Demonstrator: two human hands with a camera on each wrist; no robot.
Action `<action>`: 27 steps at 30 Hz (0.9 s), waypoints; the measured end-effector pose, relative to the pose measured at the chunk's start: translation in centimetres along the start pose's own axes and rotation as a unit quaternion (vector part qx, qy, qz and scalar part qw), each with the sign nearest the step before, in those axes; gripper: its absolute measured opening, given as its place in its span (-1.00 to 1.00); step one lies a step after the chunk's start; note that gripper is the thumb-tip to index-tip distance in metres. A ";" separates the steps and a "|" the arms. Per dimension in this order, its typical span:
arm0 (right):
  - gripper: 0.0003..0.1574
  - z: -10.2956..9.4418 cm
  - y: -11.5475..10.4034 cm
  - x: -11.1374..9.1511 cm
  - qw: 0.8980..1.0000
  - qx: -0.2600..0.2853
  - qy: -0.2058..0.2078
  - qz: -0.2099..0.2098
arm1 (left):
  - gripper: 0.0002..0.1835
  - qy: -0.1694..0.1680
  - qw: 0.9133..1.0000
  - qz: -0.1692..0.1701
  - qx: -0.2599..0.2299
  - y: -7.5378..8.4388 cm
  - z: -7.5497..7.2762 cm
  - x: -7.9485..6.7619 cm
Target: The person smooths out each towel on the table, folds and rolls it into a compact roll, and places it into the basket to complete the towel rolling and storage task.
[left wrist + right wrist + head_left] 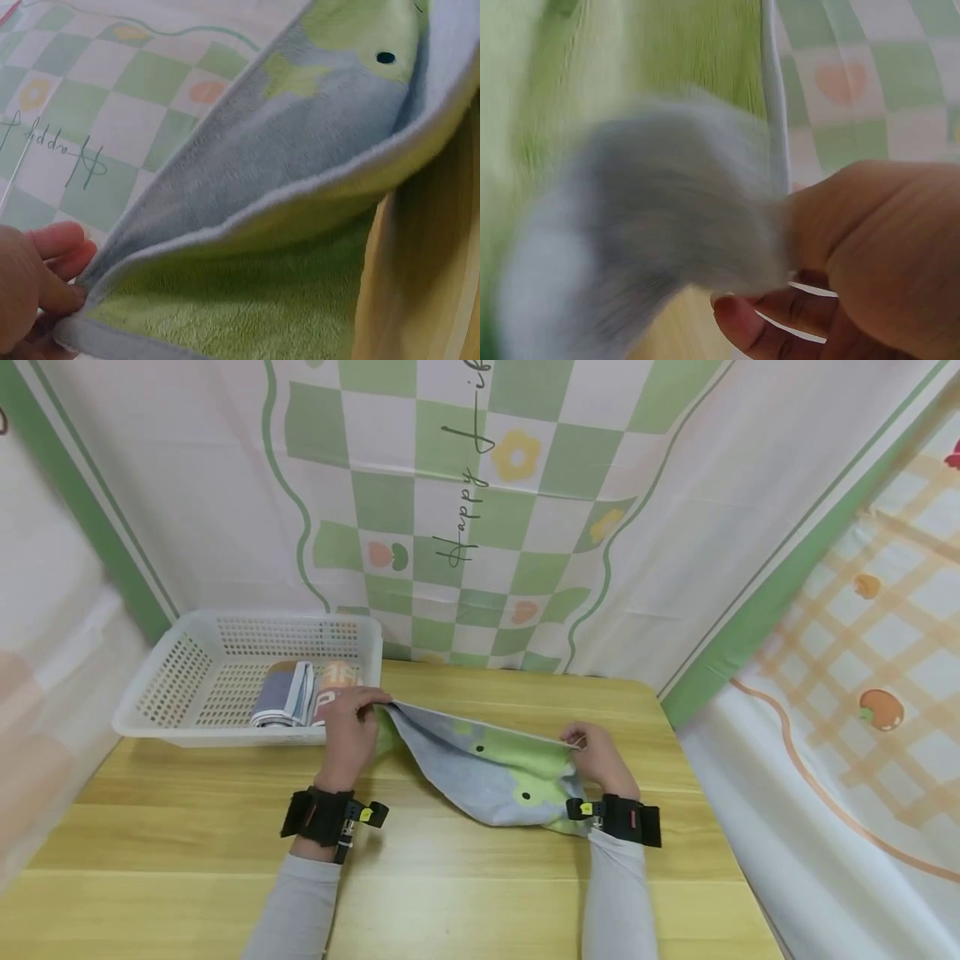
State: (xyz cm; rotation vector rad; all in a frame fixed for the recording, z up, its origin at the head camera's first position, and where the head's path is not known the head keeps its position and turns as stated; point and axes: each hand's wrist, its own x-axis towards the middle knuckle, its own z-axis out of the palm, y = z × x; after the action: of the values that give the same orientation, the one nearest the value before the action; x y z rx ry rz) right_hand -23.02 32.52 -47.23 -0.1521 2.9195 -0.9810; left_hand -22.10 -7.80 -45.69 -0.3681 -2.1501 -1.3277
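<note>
A soft grey-blue and green towel (472, 777) with dark eye-like dots hangs between both hands, its lower part sagging toward the wooden table. My left hand (351, 731) pinches one upper corner beside the basket; in the left wrist view the thumb and fingers grip the towel's edge (225, 225), and its green underside shows below. At the other end my right hand (597, 757) pinches the opposite upper corner. The right wrist view shows a blurred grey flap of the towel (682, 202) at the thumb, with the other fingers (739, 322) beneath.
A white perforated plastic basket (172, 727) stands at the table's back left. Inside it lie a folded blue-grey cloth (279, 695) and a rolled orange-pink cloth (337, 675). The wooden table (465, 902) meets patterned curtains (465, 510) at the back and sides.
</note>
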 end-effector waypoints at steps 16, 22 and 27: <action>-0.70 -6.1 2.5 -4.8 0.983 -0.019 0.184 0.015 | -0.57 -0.148 0.989 -0.017 0.018 0.7 -0.7 0.3; -0.63 -6.2 1.4 -4.5 0.951 0.023 0.308 0.009 | -0.65 -0.055 0.996 0.069 0.006 1.1 -0.2 0.7; -0.69 -6.3 0.6 -3.8 0.910 0.057 0.408 -0.041 | -0.62 0.030 0.985 0.168 -0.034 2.0 -0.2 1.5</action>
State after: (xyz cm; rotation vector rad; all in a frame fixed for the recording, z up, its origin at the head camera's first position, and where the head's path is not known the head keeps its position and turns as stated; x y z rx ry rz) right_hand -19.82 37.23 -42.53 0.1999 3.5815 -1.5305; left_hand -22.16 -7.16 -43.25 -0.6765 -1.8947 -1.2027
